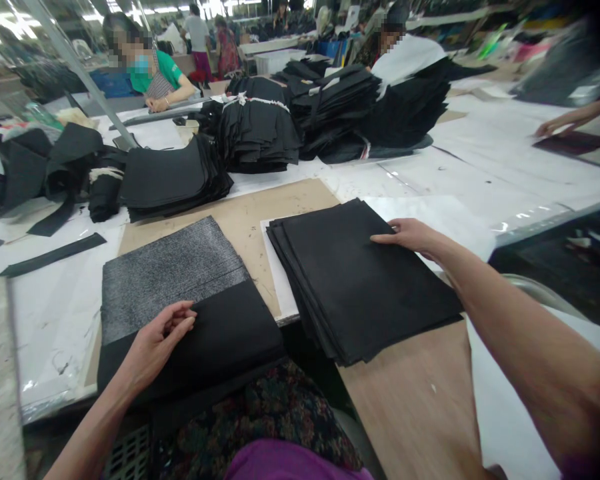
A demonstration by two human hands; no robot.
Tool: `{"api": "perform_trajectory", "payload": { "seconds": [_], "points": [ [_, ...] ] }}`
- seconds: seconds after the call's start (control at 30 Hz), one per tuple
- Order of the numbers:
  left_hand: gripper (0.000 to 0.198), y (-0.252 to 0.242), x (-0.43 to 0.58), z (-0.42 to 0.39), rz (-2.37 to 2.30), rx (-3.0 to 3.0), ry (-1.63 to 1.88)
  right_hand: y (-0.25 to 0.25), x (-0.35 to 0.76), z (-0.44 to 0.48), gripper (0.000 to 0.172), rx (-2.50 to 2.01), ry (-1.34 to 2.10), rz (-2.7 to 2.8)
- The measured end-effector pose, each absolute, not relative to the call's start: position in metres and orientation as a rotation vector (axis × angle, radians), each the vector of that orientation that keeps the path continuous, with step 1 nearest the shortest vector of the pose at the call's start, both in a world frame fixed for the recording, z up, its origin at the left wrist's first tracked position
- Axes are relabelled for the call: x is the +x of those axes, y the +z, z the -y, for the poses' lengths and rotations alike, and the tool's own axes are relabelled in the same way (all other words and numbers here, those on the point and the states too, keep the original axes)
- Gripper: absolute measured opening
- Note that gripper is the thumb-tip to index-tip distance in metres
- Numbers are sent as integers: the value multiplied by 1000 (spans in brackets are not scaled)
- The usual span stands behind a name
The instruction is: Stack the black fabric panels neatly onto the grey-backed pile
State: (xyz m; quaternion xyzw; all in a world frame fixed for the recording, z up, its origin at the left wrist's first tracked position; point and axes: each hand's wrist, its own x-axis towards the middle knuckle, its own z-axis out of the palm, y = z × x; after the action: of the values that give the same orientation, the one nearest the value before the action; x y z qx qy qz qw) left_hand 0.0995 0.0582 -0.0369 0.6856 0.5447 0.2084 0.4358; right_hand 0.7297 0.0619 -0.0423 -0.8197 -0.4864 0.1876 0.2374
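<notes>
In the head view, the stack of black pieces (360,280) lies fanned slightly at its near left edge, partly on a white sheet (450,213) and partly on the brown board (245,220) under it, close enough to be reached with an outstretched arm. The right hand (405,235) rests on the far right edge of this stack, fingers stretched out flat and not closed on anything. It probably presses there to keep the layers from sliding, though I cannot tell whether a fingertip has caught the top layer. To the left of the stack, well apart from it, the left hand (155,343) lies on a folded piece (205,333) whose grey underside (170,270) is turned up beyond the fold. Its fingers are loosely curled and resting, gripping nothing, seemingly holding the fold down. Beyond the stack, tied black bundles (260,133) sit in heaps, and a co-worker in green (165,73) leans on the table behind them.
</notes>
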Motion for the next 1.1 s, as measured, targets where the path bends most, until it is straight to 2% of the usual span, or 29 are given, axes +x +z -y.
{"api": "perform_trajectory", "payload": {
  "seconds": [0.2, 0.37, 0.43, 0.5, 0.63, 0.7, 0.8, 0.87, 0.97, 1.1],
  "points": [
    [54, -45, 95, -59, -1368, 1699, 507, -61, 699, -84, 35, -2095, 454, 1383],
    [54, -44, 95, -58, -1380, 1707, 510, -70, 694, -73, 52, -1853, 615, 1249],
    [54, -44, 96, -59, -1387, 1711, 514, -70, 695, -73, 52, -1868, 612, 1302],
    [53, -46, 96, -60, -1395, 1718, 510, -66, 695, -76, 56, -1984, 447, 1446],
    [54, -49, 94, -60, -1396, 1735, 518, -41, 667, -74, 83, -2178, -287, 1613],
    [52, -49, 95, -60, -1398, 1753, 525, -27, 636, -70, 76, -2112, -417, 1664],
    [49, -41, 104, -59, -1404, 1841, 514, -19, 579, -70, 50, -1979, -152, 1762],
    [45, -31, 118, -59, -1384, 1969, 484, -23, 544, -79, 49, -1956, -5, 1780],
    [35, -12, 153, -67, -1263, 2251, 444, -33, 507, -101, 52, -2034, 22, 1830],
    [34, -2, 223, -97, -974, 2609, 455, -44, 488, -123, 38, -2124, -13, 1857]
  ]
}}
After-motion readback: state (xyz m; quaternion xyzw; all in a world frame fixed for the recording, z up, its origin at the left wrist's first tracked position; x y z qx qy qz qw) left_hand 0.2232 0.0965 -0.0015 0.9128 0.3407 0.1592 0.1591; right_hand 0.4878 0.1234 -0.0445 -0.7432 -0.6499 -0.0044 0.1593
